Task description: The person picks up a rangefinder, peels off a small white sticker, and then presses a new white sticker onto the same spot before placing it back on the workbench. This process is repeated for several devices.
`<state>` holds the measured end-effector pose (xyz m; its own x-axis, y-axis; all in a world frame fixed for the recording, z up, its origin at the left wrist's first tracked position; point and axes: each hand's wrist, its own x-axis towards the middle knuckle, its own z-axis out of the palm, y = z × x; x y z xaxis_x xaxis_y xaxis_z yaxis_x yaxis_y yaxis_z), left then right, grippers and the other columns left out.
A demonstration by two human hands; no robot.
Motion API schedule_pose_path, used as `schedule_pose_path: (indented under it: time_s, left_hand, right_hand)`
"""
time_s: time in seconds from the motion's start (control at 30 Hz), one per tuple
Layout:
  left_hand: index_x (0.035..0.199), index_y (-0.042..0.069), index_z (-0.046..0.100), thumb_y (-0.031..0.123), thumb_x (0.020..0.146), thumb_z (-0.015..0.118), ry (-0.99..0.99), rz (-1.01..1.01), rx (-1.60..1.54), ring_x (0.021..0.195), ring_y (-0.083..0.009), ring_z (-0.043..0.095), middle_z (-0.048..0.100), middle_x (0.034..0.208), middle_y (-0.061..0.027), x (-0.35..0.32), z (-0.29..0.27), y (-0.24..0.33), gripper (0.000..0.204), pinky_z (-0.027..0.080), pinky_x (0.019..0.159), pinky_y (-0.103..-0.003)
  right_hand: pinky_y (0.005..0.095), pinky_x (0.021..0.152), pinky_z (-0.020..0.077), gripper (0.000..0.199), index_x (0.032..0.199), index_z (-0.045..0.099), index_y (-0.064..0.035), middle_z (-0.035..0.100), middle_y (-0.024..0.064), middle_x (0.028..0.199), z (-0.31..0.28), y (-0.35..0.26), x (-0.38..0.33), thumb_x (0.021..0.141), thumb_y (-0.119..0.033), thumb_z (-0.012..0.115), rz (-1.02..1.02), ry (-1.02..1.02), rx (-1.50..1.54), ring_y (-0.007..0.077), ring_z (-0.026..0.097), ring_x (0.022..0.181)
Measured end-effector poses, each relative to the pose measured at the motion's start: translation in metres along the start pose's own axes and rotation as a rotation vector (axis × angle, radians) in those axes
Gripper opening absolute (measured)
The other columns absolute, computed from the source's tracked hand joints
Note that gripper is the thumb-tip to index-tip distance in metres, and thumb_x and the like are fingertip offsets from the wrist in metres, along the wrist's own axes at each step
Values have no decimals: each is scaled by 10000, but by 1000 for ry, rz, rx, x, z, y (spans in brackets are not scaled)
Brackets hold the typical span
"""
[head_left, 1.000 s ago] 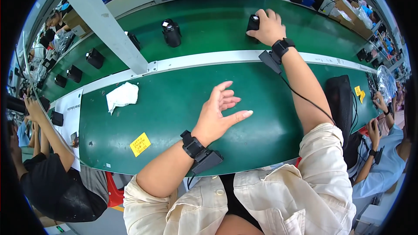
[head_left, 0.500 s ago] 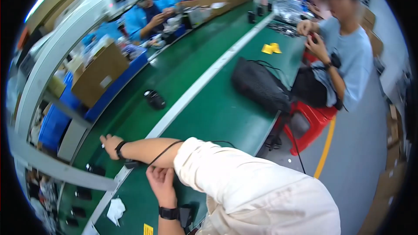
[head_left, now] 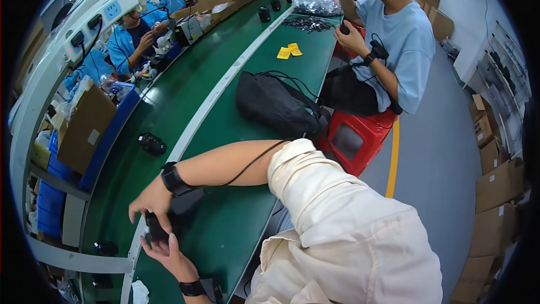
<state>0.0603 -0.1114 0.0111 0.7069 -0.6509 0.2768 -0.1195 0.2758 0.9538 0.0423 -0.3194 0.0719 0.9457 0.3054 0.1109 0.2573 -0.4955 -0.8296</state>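
A small black object (head_left: 157,228), with a pale spot at its left end, is between my two hands over the green bench top near the pale dividing rail. My right hand (head_left: 153,198) reaches across from above, its fingers closed round the object. From below, my left hand (head_left: 173,256) has its thumb and fingers against the lower end. The object's exact kind is hidden by my fingers. Both wrists wear black bands, and a dark block shows beneath my right wrist.
Along the green conveyor (head_left: 169,101) stands a black rounded unit (head_left: 152,143), with others nearer. A black bag (head_left: 275,104) with cords lies on the bench. Yellow packets (head_left: 289,50) lie beyond it. A co-worker (head_left: 388,39) in light blue sits near a red stool (head_left: 360,138).
My right hand has drawn back from the belt to the bench side, now with the black object in it. My left hand has come up to it. The view has shifted.
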Motion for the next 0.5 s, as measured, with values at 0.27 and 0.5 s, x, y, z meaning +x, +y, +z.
schedule_pose_path:
  time_s: [0.27,0.5]
  left_hand:
    - [1463,32,244,116,626,799,-398,-108,104,1277,-245,428,424,1366,-115,-10,-10,5,1008,325,1093,-366]
    - [1417,32,351,90,634,860,-262,-132,207,1132,-212,566,549,1267,-124,-9,15,13,936,454,978,-347]
  right_hand:
    - [379,933,475,783,1287,477,-58,620,128,1184,49,-25,-69,607,-172,848,-277,139,-19,297,606,1073]
    - [340,891,472,575,1253,549,-40,539,130,1222,38,-36,-108,724,-80,772,-126,421,30,256,555,1060]
